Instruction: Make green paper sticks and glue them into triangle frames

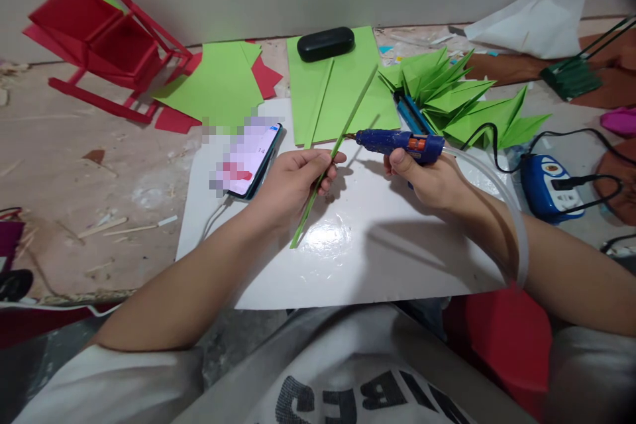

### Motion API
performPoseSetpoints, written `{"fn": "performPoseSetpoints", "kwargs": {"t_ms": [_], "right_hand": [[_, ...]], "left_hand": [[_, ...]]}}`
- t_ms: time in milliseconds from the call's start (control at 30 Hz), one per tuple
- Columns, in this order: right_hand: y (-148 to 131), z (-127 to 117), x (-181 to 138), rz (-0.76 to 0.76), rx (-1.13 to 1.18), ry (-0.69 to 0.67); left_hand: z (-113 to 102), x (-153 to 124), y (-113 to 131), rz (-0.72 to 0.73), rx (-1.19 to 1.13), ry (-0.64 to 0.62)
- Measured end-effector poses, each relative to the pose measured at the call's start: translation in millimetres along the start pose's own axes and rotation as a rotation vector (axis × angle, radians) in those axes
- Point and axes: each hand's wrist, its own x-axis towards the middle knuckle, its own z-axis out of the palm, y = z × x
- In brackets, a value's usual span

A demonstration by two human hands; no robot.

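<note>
A person's left hand (pixel 303 175) pinches a narrow green paper strip (pixel 358 101) between thumb and fingers above a glossy white board (pixel 278 278) on the desk (pixel 149 175). The strip slants from near left to far right: its lower end juts out below the grip on the near side, while a longer stretch rises past the fingertips on the far side. The right hand (pixel 424 179) wraps its fingers around the handle of a blue hot glue gun (pixel 392 140), a pale, flexible glue stick (pixel 514 212) curving from its back over the right forearm. The gun's nozzle points left and meets the strip just beyond the left fingertips; whether it touches cannot be told. Beyond the hands, a second green strip (pixel 320 103) lies on a bright green sheet (pixel 368 46) beneath a black case (pixel 325 44). A lit smartphone (pixel 254 158) lies to the left of the left hand, and a red rocking chair model (pixel 106 53) stands at far left. At far right fan folded green paper pieces (pixel 462 96), with a blue-and-white power socket (pixel 551 187) nearer, black cables attached.
</note>
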Motion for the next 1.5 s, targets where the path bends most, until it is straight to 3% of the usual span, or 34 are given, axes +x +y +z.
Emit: {"fn": "performPoseSetpoints", "kwargs": {"t_ms": [667, 967, 1500], "right_hand": [[-1.2, -1.5, 1.8, 0.027, 0.063, 0.052], [-4.2, -3.6, 3.9, 0.074, -0.089, 0.041], [-2.2, -2.7, 5.2, 0.145, 0.008, 0.175]], "left_hand": [[-3.5, 2.1, -2.5, -0.019, -0.055, -0.038], [-3.9, 1.3, -3.0, -0.016, -0.057, -0.02], [-3.8, 2.7, -3.1, -0.022, -0.066, -0.031]]}}
